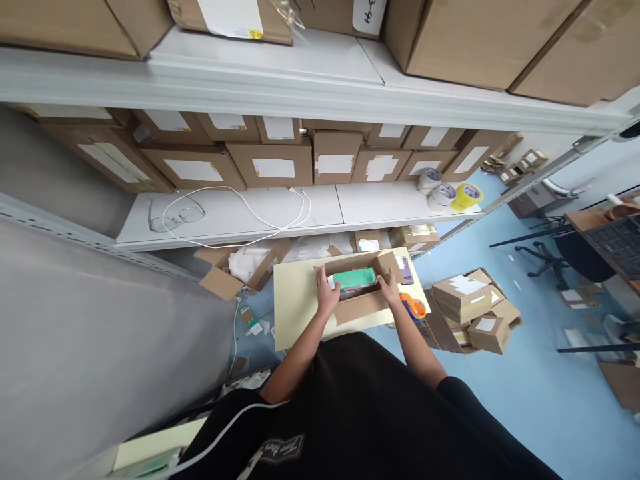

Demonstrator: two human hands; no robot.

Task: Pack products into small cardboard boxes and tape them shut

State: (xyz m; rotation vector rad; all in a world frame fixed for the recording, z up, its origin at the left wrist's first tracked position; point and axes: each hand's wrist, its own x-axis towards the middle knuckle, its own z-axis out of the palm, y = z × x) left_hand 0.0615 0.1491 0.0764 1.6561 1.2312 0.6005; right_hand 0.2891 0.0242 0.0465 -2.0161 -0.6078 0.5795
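Note:
An open cardboard box (359, 309) rests on a pale yellow tabletop (293, 300), its flaps spread. Inside it lies a green carton (354, 279) with a whitish left end. My left hand (327, 293) is closed around the box's left end, the thumb reaching in over the green carton. At the opposite end, my right hand (389, 289) grips the box's right side, its thumb close to the carton's end. An orange tape dispenser (413, 307) lies beside my right wrist. Behind my right hand is a partly blurred purple item (407, 271).
Ahead, a white shelf (320, 220) holds labelled cardboard boxes, glasses (177, 217), a white cable (253, 212) and tape rolls (443, 196). A large carton of parcels (463, 300) stands right on the blue floor. An open box (245, 267) sits left, below the shelf.

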